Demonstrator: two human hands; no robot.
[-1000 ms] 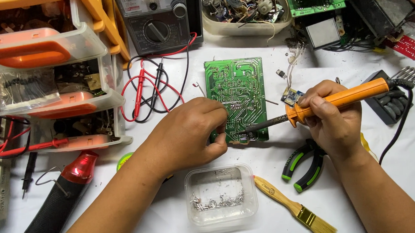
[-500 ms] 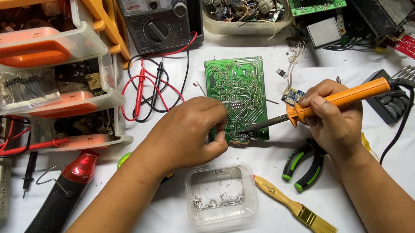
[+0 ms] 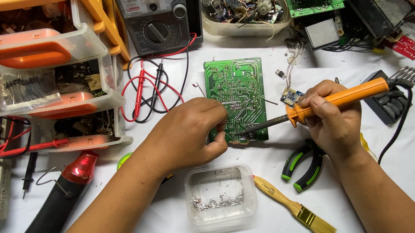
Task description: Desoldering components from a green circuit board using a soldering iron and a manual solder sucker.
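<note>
Right hand (image 3: 332,123): clenched around the orange handle of a soldering iron (image 3: 336,100), mid-right of the frame; the dark metal tip points left and meets the lower edge of the board.
Left hand (image 3: 189,134): centre of the frame, fingers curled, fingertips pinched at the board's lower left edge; what sits between them is too small to tell.
Circuit board (image 3: 234,88): green, solder side up, flat on the white table (image 3: 175,224), just above centre.
Tub (image 3: 220,197): clear plastic, lower centre, just below the left hand, with silvery scraps inside.
Brush (image 3: 294,208): wooden handle, pale bristles, lower right of the tub, lying diagonally.
Pliers (image 3: 302,166): green and black grips, under the right wrist.
Multimeter (image 3: 156,19): top centre, with red and black leads (image 3: 143,91) looped left of the board.
Drawer unit (image 3: 46,73): upper left, clear drawers with orange fronts.
Red-tipped black tool (image 3: 63,192): lower left, lying diagonally.
</note>
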